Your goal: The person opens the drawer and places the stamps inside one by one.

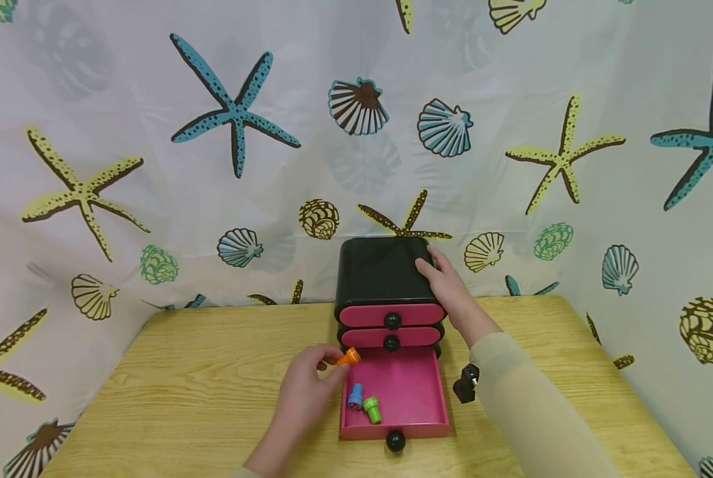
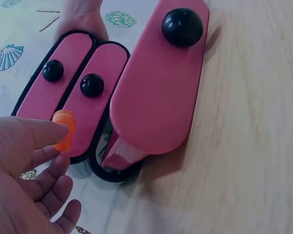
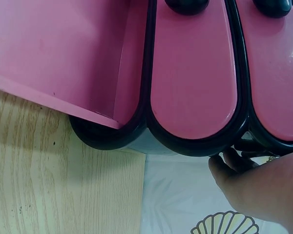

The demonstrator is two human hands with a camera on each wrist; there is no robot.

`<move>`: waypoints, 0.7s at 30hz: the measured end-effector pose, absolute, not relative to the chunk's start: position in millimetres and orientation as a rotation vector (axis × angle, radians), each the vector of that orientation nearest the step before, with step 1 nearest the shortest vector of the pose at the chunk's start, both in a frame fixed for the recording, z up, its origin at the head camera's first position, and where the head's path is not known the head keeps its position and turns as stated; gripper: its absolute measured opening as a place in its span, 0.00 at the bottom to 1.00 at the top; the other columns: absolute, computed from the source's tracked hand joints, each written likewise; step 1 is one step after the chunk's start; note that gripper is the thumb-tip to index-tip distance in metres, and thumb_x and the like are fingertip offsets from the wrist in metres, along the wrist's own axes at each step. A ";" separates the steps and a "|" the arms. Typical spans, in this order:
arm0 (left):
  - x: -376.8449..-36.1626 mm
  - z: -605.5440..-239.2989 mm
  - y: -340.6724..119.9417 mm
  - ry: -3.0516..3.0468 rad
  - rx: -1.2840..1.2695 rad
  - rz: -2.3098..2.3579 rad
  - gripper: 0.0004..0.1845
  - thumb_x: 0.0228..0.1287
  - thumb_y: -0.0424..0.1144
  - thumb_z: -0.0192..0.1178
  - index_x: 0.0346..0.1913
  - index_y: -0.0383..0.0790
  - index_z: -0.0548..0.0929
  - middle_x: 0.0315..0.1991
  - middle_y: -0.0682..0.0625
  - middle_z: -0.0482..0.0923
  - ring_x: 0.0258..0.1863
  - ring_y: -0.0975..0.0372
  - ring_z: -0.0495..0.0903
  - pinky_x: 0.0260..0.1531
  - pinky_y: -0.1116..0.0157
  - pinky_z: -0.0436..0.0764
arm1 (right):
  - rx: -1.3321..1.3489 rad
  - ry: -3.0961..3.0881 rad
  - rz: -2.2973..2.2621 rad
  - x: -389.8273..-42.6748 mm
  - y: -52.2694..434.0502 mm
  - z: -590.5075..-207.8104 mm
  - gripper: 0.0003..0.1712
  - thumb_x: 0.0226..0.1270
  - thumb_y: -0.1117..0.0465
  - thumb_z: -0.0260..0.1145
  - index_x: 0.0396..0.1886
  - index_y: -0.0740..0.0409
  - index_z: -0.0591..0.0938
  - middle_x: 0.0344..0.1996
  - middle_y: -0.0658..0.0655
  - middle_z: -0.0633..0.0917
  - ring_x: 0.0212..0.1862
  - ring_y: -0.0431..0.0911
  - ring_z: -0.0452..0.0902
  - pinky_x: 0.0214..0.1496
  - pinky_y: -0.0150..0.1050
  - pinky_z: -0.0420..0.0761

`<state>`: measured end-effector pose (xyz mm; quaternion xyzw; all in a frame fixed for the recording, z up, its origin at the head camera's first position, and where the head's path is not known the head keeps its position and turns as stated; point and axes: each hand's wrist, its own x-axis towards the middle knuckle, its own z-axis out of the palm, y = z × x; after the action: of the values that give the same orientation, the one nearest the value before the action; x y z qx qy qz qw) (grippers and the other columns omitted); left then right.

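My left hand [image 1: 309, 382] pinches a small orange toy stamp [image 1: 350, 356] between thumb and fingers, over the left rear corner of the pulled-out bottom drawer [image 1: 413, 392]. In the left wrist view, the orange stamp [image 2: 65, 130] overlaps the pink drawer fronts. Inside that pink drawer, a blue stamp [image 1: 355, 397] and a green stamp [image 1: 372, 410] lie near its left side. My right hand [image 1: 452, 285] rests against the right side of the black drawer cabinet [image 1: 383, 272], thumb toward its top. In the right wrist view, the right hand [image 3: 259, 185] touches the cabinet's side.
Two upper drawers, the top one [image 1: 356, 315] and the middle one [image 1: 359, 337], are closed, each with a round black knob. A wooden table [image 1: 213, 392] bears the cabinet. Behind stands a curtain [image 1: 297, 172] printed with starfish and shells. A small black device [image 1: 467, 384] sits beside my right sleeve.
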<state>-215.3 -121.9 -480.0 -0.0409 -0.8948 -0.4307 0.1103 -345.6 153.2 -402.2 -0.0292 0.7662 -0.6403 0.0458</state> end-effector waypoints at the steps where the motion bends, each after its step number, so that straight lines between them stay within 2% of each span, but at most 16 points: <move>1: -214.8 -480.7 -120.1 -2.632 -0.130 -1.263 0.05 0.72 0.35 0.75 0.47 0.44 0.91 0.45 0.51 0.85 0.46 0.55 0.79 0.51 0.53 0.81 | -0.092 2.341 -1.953 -345.5 153.2 -402.1 0.42 0.91 0.42 0.54 0.94 0.42 0.50 0.91 0.56 0.48 0.90 0.55 0.41 0.88 0.59 0.51; 9: -207.1 -485.3 -107.7 -2.616 -0.253 -1.207 0.06 0.69 0.34 0.77 0.43 0.46 0.91 0.42 0.50 0.84 0.45 0.54 0.79 0.49 0.54 0.81 | -0.096 2.348 -1.948 -345.1 153.3 -402.6 0.42 0.91 0.41 0.54 0.94 0.42 0.50 0.91 0.56 0.48 0.90 0.56 0.41 0.88 0.60 0.51; 21: -198.8 -487.7 -93.3 -2.695 -0.262 -1.169 0.07 0.68 0.38 0.80 0.44 0.48 0.92 0.44 0.50 0.82 0.45 0.56 0.73 0.41 0.59 0.77 | -0.100 2.343 -1.937 -346.3 153.5 -402.8 0.42 0.91 0.41 0.54 0.94 0.41 0.49 0.91 0.56 0.47 0.90 0.56 0.41 0.88 0.61 0.51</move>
<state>-198.8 -93.3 -487.7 -0.0884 -0.9096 -0.3944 0.0958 -346.3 153.5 -402.8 -0.0329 0.7693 -0.6361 0.0498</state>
